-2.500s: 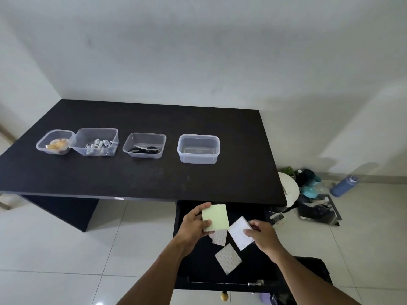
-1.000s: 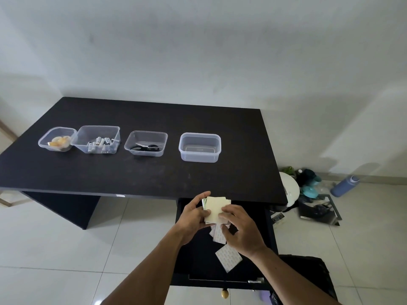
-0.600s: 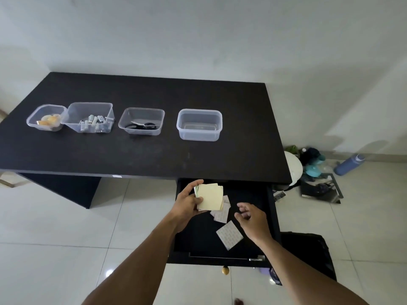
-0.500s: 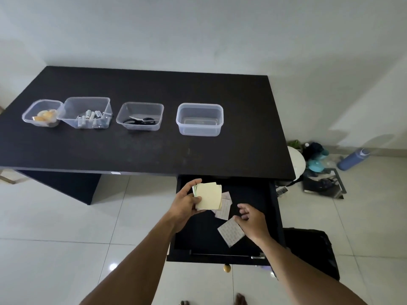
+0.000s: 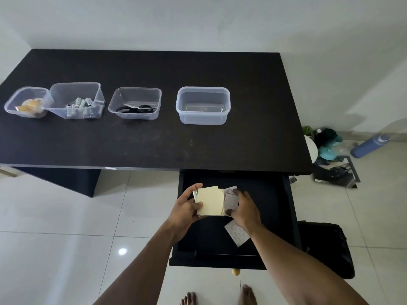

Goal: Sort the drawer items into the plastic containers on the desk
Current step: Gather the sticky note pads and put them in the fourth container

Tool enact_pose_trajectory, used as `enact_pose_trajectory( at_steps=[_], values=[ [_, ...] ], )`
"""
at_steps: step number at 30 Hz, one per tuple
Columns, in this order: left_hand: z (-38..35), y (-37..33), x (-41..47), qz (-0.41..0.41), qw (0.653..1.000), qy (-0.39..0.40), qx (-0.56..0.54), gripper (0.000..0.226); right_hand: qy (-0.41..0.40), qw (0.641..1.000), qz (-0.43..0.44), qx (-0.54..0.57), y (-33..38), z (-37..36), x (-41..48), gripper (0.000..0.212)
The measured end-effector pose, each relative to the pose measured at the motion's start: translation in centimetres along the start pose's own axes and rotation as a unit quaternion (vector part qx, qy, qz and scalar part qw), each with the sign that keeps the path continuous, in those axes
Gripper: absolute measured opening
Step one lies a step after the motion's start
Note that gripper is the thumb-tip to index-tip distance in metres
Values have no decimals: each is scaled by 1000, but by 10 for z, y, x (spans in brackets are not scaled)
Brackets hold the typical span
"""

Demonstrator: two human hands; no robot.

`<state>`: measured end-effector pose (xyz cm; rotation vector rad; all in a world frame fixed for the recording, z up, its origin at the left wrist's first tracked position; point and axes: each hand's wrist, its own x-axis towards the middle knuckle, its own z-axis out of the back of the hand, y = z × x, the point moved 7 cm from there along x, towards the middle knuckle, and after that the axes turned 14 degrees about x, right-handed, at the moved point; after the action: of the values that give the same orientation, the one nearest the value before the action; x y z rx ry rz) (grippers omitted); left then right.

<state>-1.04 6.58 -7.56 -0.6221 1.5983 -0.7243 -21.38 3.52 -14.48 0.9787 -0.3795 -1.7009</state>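
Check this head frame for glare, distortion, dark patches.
Head view: a glare spot on the floor tile; wide-angle distortion mild along the desk edges; the drawer is dim, yet the yellow notes in the left hand and the white slip the right hand pinches read clearly.

Setting: a room in a home, not a workplace.

Evidence:
- Plain white walls [image 5: 198,23] meet glossy white floor tiles [image 5: 55,216].
- One dark surface [image 5: 154,139] stands against the wall, with a single drawer [image 5: 264,194] open under its right end.
- The person stands barefoot; bare feet [image 5: 188,299] show at the bottom edge.
- Clear food-tub type plastic containers [image 5: 202,118] stand in a row on the surface.
- On the floor to its right are a blue bottle [image 5: 370,146], a heap of household clutter [image 5: 328,142] and a black bag [image 5: 323,245].
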Motion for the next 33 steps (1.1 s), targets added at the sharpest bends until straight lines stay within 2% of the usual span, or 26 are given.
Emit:
enact_pose_trajectory(
  at_steps=[5, 10, 15, 20, 25, 30, 33],
  values=[
    [3, 3, 4, 1, 1000, 5, 7, 55, -17, 999, -15, 36, -15, 0, -14, 89],
    [1, 4, 6, 3, 1000, 7, 3, 54, 9, 999, -28, -24, -44, -5, -42, 103],
    [2, 6, 5, 6, 1000, 7, 5, 54, 6, 998, -58, 0, -48, -8, -45, 101],
    [3, 5, 1, 3, 1000, 7, 10, 53, 9, 991, -126, 43, -55, -7, -42, 82],
    [4, -3, -6, -4, 1000, -1, 11, 53, 44, 983, -169, 47, -50, -1, -46, 31],
    [2, -16, -18, -1, 1000, -16, 4, 53, 94, 988, -118, 28, -24, 24, -46, 17],
    [-2, -28, -31, 1, 1000, -21, 1, 53, 118, 990, -51, 52, 9, 50, -53, 19]
  ],
)
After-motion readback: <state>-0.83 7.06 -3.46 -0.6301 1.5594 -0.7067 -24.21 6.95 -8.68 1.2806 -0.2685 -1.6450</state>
